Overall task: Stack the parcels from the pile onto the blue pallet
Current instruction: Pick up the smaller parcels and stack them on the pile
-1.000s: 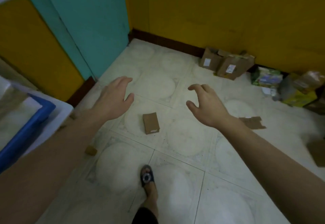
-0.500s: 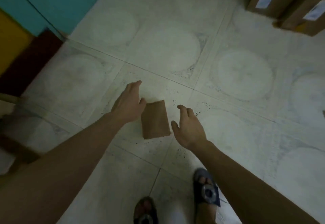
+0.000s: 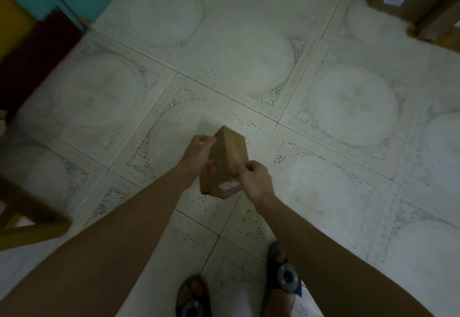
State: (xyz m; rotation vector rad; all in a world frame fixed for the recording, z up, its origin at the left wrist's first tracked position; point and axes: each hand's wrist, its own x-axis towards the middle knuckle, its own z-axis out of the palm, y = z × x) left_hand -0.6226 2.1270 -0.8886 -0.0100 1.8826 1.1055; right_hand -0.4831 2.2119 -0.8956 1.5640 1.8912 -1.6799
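My left hand [image 3: 199, 152] and right hand [image 3: 254, 179] now grip the small parcel [image 3: 224, 164] between them | lifted off floor | pallet next

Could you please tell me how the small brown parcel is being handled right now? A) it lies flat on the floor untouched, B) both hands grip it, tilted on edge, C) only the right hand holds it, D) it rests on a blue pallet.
B: the left hand and right hand both curl round the parcel, which is tilted above the tiled floor.
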